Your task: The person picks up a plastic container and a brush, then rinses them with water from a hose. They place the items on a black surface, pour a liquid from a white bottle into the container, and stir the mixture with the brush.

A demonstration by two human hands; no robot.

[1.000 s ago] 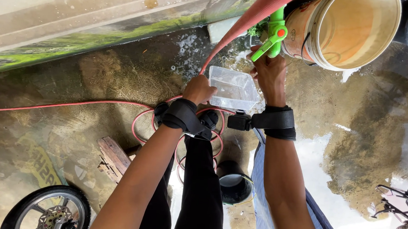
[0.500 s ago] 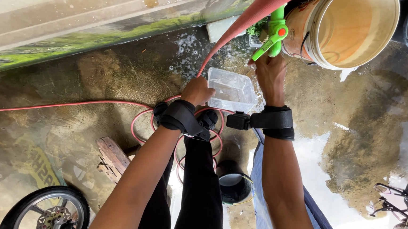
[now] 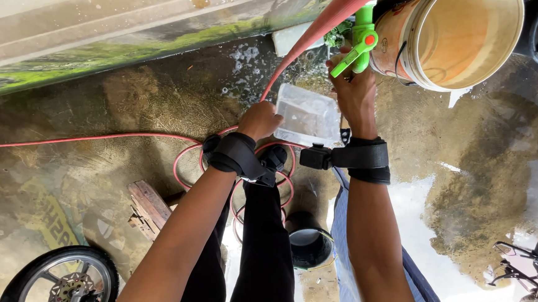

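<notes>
Both hands busy: left hand (image 3: 259, 120) fingers curled, gripping tub (image 3: 308, 116) edge; right hand (image 3: 353, 91) fisted around green nozzle (image 3: 358, 43), pointing upward.

Both arms reach forward, left hand (image 3: 259, 120) curled in a grip, right hand (image 3: 352, 91) clenched further ahead.

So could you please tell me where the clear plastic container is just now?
In the head view, the clear plastic container sits centre-top, held by the left hand at its left edge, just below the green spray nozzle in the right hand.
</notes>
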